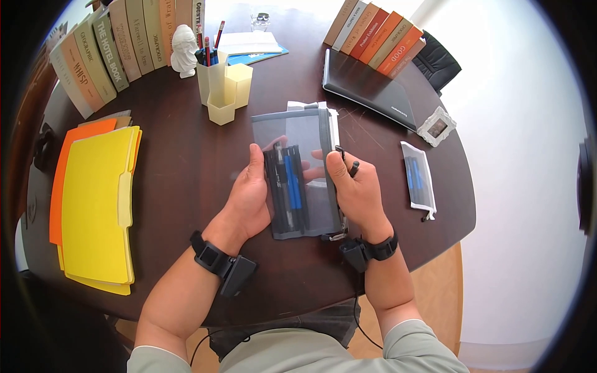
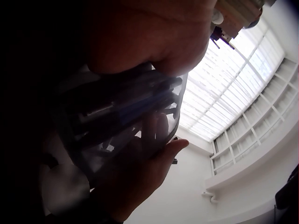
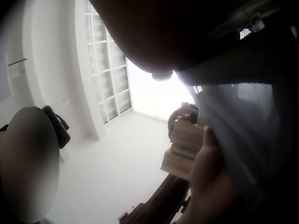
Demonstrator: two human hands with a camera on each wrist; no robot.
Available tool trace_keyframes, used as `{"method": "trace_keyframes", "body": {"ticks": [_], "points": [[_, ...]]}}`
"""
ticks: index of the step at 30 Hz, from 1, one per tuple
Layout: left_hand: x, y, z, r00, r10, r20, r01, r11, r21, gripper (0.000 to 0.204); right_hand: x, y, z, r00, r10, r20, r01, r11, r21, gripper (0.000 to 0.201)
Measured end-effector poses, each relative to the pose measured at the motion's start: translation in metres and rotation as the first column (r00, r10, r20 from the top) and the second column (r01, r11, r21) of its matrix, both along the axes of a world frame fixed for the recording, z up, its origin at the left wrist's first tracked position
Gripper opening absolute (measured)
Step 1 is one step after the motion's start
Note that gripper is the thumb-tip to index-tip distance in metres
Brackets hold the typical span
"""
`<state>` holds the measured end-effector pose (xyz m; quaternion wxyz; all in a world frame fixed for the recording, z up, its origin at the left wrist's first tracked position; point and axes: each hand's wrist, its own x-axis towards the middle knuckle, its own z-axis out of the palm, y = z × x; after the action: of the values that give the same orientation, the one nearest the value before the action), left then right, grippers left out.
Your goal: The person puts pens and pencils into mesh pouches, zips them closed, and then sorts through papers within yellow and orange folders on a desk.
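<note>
Left hand point(image 1: 241, 202) and right hand point(image 1: 364, 196) grasp opposite sides of the mesh pouch point(image 1: 283, 127), held between them over the table point(image 1: 171, 180). A black pen point(image 1: 354, 168) protrudes beside the right thumb, apparently pinched; a loosened thumb could drop it. Tilting could spill the blue pens point(image 1: 293, 181), were the pouch unzipped.

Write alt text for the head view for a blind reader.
A bare left hand and bare right hand hold a rectangular grey mesh pouch of blue and black pens over a dark brown table. Yellow folders lie at left; a black laptop and a white-edged pouch at right.
</note>
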<state>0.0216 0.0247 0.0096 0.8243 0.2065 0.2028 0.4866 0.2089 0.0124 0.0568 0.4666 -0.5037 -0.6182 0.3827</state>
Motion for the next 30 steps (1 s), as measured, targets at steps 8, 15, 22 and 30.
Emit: {"method": "trace_keyframes", "body": {"ticks": [8, 15, 22, 30], "points": [[0.0, 0.0, -0.001, 1.0, 0.003, -0.009, -0.003, 0.999, -0.038, 0.065, 0.011, 0.004, 0.008, 0.975, -0.149, -0.166, 0.136, 0.987, -0.089, 0.055], [0.001, 0.0, 0.0, 1.0, 0.0, 0.013, 0.001, 0.999, -0.04, 0.066, 0.038, 0.015, 0.013, 0.751, -0.335, -0.568, 0.407, 0.913, -0.001, 0.064], [0.0, 0.0, -0.001, 1.0, -0.011, 0.013, 0.012, 0.998, -0.063, 0.063, 0.03, 0.014, 0.016, 0.739, -0.354, -0.573, 0.427, 0.904, -0.007, 0.067], [0.0, 0.0, -0.002, 1.0, -0.009, 0.011, 0.01, 0.998, -0.057, 0.062, 0.027, 0.012, 0.01, 0.796, -0.289, -0.532, 0.366, 0.93, 0.042, 0.066]]}}
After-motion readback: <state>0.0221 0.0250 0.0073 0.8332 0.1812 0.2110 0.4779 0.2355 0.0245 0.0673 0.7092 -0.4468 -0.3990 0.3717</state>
